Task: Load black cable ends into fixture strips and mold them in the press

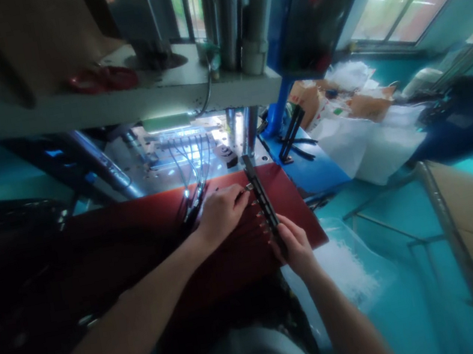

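A long black bar fixture [261,194] with a row of small metal-tipped plugs lies at an angle on a red mat [143,218]. My right hand [294,246] grips the near end of the bar. My left hand [220,213] is closed in a pinch on a small metal plug at the bar's upper part. A bundle of dark cables [194,193] runs from my left hand back into the lit machine bed [186,149].
A press-like machine with a grey shelf [113,101] and steel columns stands right ahead. Red scissors [102,78] lie on the shelf. Black tools [290,134] rest on a blue surface to the right. White bags [367,141] and a metal frame [444,213] are further right.
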Motion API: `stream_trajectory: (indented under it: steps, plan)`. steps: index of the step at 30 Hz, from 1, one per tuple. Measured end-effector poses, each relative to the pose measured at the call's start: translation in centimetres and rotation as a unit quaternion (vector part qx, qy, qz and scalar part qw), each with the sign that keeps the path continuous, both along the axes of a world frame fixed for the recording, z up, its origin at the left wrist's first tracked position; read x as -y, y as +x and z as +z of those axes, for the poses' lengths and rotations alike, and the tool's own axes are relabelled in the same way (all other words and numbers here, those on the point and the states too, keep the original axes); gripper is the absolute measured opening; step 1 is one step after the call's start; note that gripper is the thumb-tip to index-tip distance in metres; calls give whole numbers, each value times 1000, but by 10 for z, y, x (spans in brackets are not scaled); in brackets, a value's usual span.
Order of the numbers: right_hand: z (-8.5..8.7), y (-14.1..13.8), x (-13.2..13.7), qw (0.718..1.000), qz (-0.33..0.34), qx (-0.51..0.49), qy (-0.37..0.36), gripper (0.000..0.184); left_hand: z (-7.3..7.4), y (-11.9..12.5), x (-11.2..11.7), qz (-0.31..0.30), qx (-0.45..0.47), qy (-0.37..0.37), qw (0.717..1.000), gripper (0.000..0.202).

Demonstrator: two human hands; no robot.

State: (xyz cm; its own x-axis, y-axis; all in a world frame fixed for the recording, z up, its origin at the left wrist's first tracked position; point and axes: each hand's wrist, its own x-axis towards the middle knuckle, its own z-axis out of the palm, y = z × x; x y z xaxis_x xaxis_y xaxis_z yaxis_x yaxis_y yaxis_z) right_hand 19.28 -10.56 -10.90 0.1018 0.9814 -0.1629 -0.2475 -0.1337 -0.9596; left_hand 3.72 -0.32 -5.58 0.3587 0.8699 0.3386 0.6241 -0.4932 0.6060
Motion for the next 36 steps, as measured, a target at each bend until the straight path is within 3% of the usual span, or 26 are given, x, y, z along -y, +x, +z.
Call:
stream_trajectory:
  steps: [4, 8, 11, 13, 16, 19, 25, 36]
  plan:
    - [-2, 1, 0, 1000, 8, 7, 2, 51, 5, 0, -5, -33, 60, -137, 988, 33]
    - [-3, 2, -1, 1000, 11, 24, 2, 53, 5, 2, -8, -42, 173, -294, 939, 32]
    - [-1, 1, 0, 998, 24, 54, 13, 53, 4, 5, -7, -34, 226, -359, 905, 30]
    - [1, -1, 0, 995, 25, 96, 30, 51, 5, 5, -6, -39, 224, -348, 910, 30]
    - [4, -5, -1, 984, 21, 163, 64, 46, 4, 2, -7, -52, 177, -284, 941, 33]
    - [5, -6, -1, 985, 24, 162, 57, 45, 0, -1, -10, -63, 141, -247, 957, 33]
    - [4, -3, -1, 997, 21, 77, 22, 53, -3, -1, -14, -9, 265, -241, 934, 26]
    - [10, -1, 0, 998, 19, 65, 4, 53, -1, -5, -22, -41, 160, -236, 958, 26]
